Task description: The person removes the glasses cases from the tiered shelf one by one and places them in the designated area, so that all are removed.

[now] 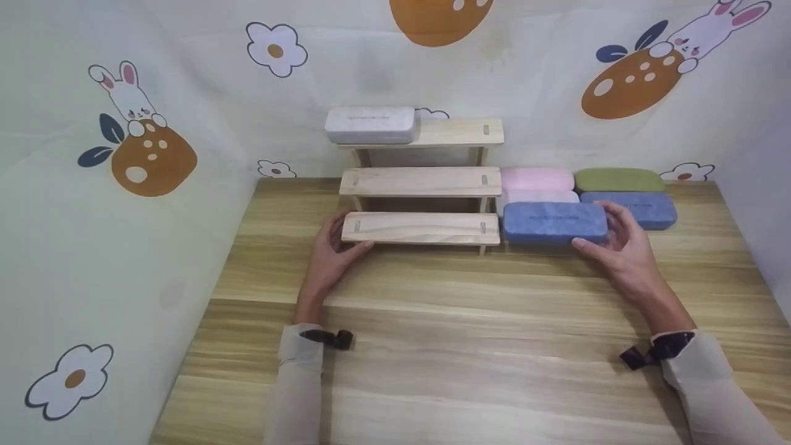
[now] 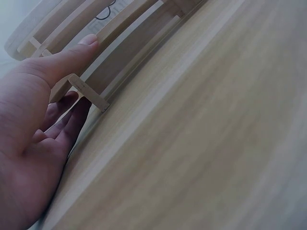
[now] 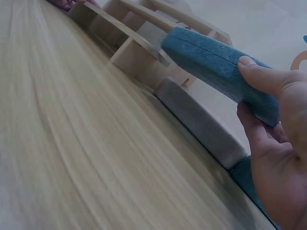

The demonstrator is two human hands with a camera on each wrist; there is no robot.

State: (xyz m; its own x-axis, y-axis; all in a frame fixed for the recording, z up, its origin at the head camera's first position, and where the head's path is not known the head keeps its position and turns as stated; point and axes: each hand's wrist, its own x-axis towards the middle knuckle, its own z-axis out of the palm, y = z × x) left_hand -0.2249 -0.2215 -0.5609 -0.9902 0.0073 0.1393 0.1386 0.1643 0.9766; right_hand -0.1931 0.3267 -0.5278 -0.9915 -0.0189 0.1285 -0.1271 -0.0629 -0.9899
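Note:
A three-tier wooden display rack [image 1: 420,228] stands against the back wall. At the left end of its lowest tier my left hand [image 1: 327,256] grips the rack, thumb along the front edge and fingers behind the end. My right hand [image 1: 630,253] holds a blue glasses case [image 1: 555,222] by its right end, thumb in front. In the right wrist view that blue case [image 3: 216,62] is raised off the table, tilted, close to the rack's right end. On the top tier, at the left, sits a light grey glasses case [image 1: 371,125].
Right of the rack, on the wood-grain table [image 1: 469,346], lie a pink case [image 1: 537,179], a paler pink case [image 1: 544,196], a green case [image 1: 620,180] and another blue case [image 1: 658,210]. Patterned cloth [image 1: 204,49] with rabbits and flowers surrounds the back and sides.

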